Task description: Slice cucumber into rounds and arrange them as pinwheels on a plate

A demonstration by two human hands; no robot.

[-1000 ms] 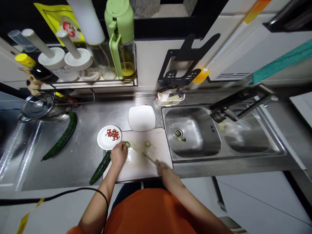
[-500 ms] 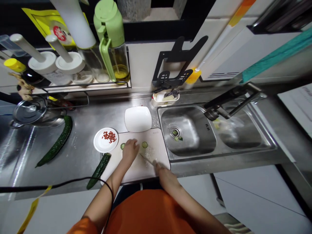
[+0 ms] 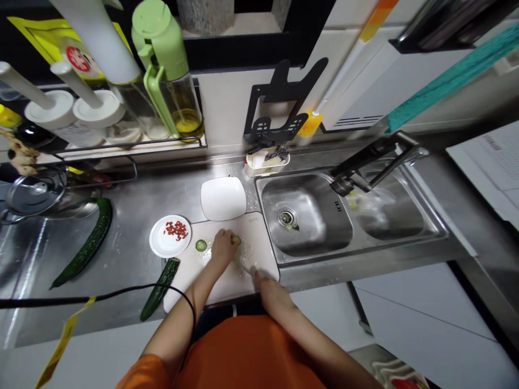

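Observation:
On the white cutting board (image 3: 219,289), my left hand (image 3: 224,247) has its fingers closed at a cucumber slice (image 3: 236,239), partly hidden by them. Another cucumber slice (image 3: 201,246) lies flat to the left of that hand. My right hand (image 3: 271,289) grips a knife (image 3: 244,265) low over the board's right side, its blade blurred and pointing up-left. A cut length of cucumber (image 3: 159,292) rests against the board's left edge. Above it stands a white plate (image 3: 160,247) with small red pieces (image 3: 176,230).
A white square plate (image 3: 223,199) sits behind the board. To the right is the double sink (image 3: 312,216) with its faucet (image 3: 357,173). A whole cucumber (image 3: 87,248) and a steel pot (image 3: 38,194) are at left. A black cable (image 3: 121,290) crosses in front.
My left hand has moved right, from between the two slices to the right-hand one, and its fingers are now on it. My right hand still holds the knife. The view has shifted slightly.

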